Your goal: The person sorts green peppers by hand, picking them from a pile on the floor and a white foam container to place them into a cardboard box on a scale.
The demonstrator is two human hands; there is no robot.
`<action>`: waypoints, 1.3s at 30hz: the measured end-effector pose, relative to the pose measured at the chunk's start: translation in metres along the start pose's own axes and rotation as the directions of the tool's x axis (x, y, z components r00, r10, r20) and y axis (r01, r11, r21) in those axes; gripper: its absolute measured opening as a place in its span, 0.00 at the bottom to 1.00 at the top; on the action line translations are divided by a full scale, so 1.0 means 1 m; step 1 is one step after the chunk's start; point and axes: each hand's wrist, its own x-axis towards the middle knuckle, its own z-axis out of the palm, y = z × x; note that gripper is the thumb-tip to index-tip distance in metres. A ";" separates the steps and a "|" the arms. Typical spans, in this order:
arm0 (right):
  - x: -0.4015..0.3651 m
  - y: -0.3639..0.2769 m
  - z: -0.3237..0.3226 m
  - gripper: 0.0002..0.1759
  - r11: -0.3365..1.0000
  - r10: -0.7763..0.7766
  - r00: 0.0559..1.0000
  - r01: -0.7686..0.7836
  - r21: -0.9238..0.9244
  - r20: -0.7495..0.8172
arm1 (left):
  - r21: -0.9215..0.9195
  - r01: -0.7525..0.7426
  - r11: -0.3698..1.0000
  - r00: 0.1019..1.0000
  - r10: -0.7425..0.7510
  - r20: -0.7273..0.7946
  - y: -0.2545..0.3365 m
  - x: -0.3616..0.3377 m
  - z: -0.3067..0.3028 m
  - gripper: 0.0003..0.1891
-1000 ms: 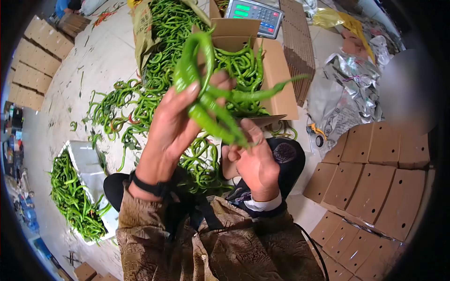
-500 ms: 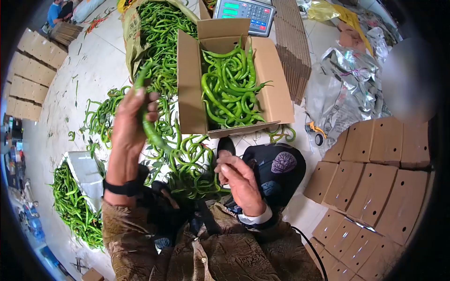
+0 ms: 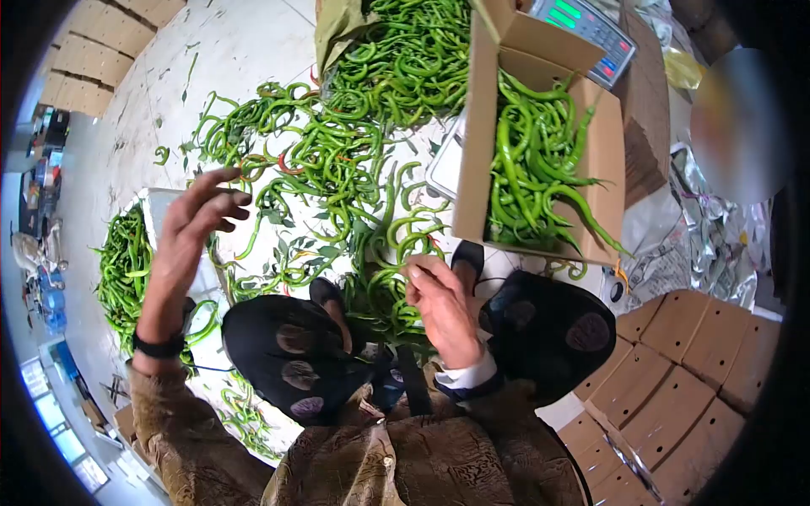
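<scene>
My left hand (image 3: pixel 196 218) is raised at the left with its fingers spread and nothing in them. Beneath it are a white foam box (image 3: pixel 160 207) and a heap of green chili peppers (image 3: pixel 122 270). A single curved green chili pepper (image 3: pixel 202 324) shows beside my left wrist. My right hand (image 3: pixel 443 312) is in front of my knees, fingers loosely curled in, with no pepper sticking out of it. Scattered peppers (image 3: pixel 337 169) lie on the floor beyond my hands. An open cardboard box (image 3: pixel 474 152) holds many long green peppers (image 3: pixel 540 160).
A big pepper pile (image 3: pixel 405 59) spills from a sack (image 3: pixel 342 34) at the back. A digital scale display (image 3: pixel 586 34) stands behind the box. Stacked cartons (image 3: pixel 675 363) fill the lower right, and plastic wrapping (image 3: pixel 704 236) lies above them.
The green pepper has left my left hand, whose fingers have opened as it moved left and down. My right hand stays curled. The view has turned left, so the box appears farther right.
</scene>
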 end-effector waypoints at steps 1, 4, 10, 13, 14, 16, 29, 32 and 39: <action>0.016 0.012 0.004 0.10 1.000 0.002 0.999 -0.002 0.002 0.045 | -0.007 0.060 0.998 0.998 -0.059 0.023 -0.037 0.016 -0.001 0.21; 0.060 0.049 0.010 0.11 0.990 0.130 0.991 -0.131 -0.060 -0.012 | 0.163 -0.165 0.973 0.971 0.132 0.197 -0.171 0.050 0.043 0.17; 0.128 0.122 -0.026 0.15 0.769 0.208 0.969 -0.246 -0.590 -0.133 | 0.509 -0.286 0.812 0.927 0.369 -0.068 -0.268 0.114 0.159 0.26; 0.162 0.136 -0.031 0.18 0.341 -0.156 0.967 0.243 -0.908 0.200 | 0.639 -0.246 0.729 0.962 0.265 0.067 -0.304 0.131 0.167 0.25; 0.171 0.138 -0.030 0.18 0.356 -0.137 0.979 0.194 -0.914 0.154 | 0.711 -0.254 0.656 0.965 0.121 0.233 -0.311 0.129 0.168 0.23; 0.181 0.138 -0.026 0.19 0.445 -0.049 0.997 0.070 -0.893 0.054 | 0.687 -0.436 0.582 0.830 -0.034 0.556 -0.350 0.105 0.176 0.13; 0.177 0.168 -0.066 0.35 0.061 0.183 0.977 0.096 -0.993 0.106 | 0.765 -0.376 0.523 0.888 0.440 0.135 -0.310 0.211 0.083 0.20; 0.172 0.183 -0.085 0.27 -0.067 0.178 0.984 -0.006 -0.998 -0.018 | 0.639 -0.506 0.579 0.861 0.386 0.332 -0.308 0.187 0.107 0.14; 0.164 0.186 -0.093 0.12 -0.199 0.377 0.925 0.037 -0.979 -0.041 | 0.527 -0.445 0.724 0.881 0.458 0.116 -0.250 0.243 0.087 0.20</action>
